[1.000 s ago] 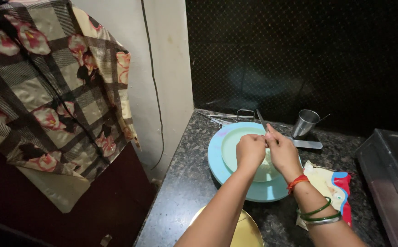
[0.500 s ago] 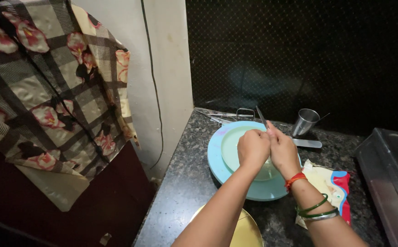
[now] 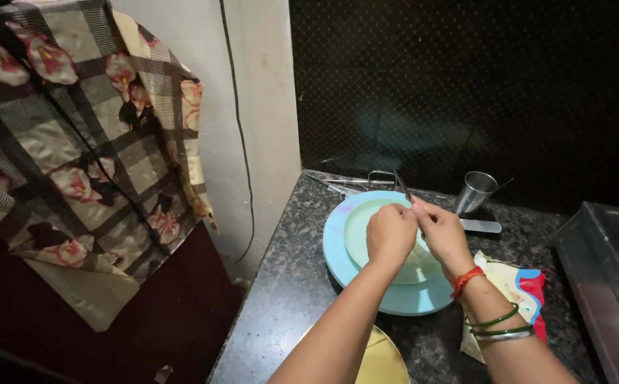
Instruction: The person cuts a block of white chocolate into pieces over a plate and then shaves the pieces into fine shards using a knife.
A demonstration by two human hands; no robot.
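The left hand [image 3: 390, 233] and the right hand [image 3: 441, 233] meet over the middle of a light blue plate [image 3: 341, 252], fingertips close together; both are curled as if pinching sth small between them, but what it is I cannot tell, it is hidden by the fingers; the right wrist has a red thread and green bangles. A paler green plate [image 3: 358, 231] lies inside the blue one, both on the dark speckled counter [image 3: 292, 284]. Judging from this, the step in hand is working sth small apart or open above the plates; the next move prob. needs a fine fingertip grip, kept over the plates so nothing falls on the counter. Around: a steel cup [image 3: 476, 193] behind, a colourful cloth [image 3: 519, 284] at right, a yellow plate [image 3: 384, 363] near the bottom edge, a stove [image 3: 608, 284] far right, a checked floral cloth [image 3: 75, 142] hanging at left.
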